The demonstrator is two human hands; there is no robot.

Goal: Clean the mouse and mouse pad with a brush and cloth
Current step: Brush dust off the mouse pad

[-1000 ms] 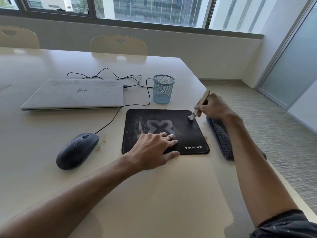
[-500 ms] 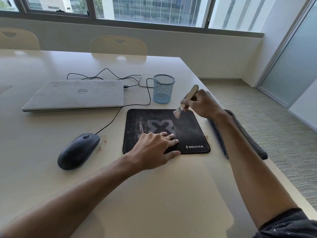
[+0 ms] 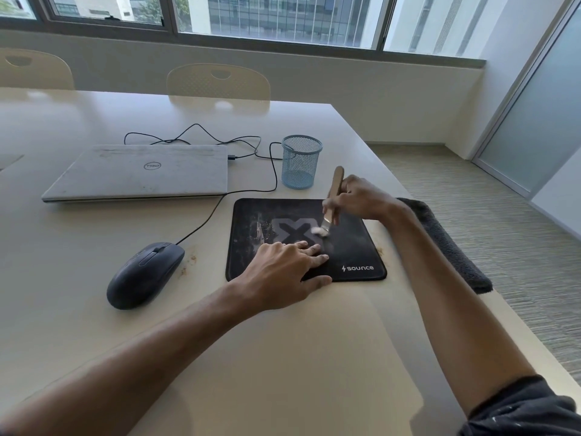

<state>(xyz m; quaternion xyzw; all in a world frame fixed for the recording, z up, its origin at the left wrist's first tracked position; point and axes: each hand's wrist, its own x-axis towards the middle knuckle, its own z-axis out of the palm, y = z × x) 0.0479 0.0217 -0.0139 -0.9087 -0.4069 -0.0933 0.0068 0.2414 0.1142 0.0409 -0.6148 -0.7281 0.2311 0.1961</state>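
Observation:
A black mouse pad [image 3: 352, 247] with a grey X logo lies on the table, with dusty crumbs on its left part. My left hand [image 3: 283, 272] presses flat on the pad's front edge, fingers straight. My right hand [image 3: 358, 199] grips a wooden-handled brush [image 3: 331, 199] whose pale bristles touch the pad near its middle. A dark wired mouse [image 3: 144, 273] sits on the table left of the pad. A dark grey folded cloth [image 3: 449, 243] lies right of the pad by the table's edge.
A closed silver laptop [image 3: 138, 173] lies at the back left, the mouse cable [image 3: 207, 215] running past it. A blue mesh pen cup [image 3: 300, 162] stands behind the pad. Brown crumbs dot the table beside the mouse. The table's right edge runs close past the cloth.
My right hand carried the brush from the pad's right edge up to its back edge, then down onto the middle. My left hand stayed pressed on the pad.

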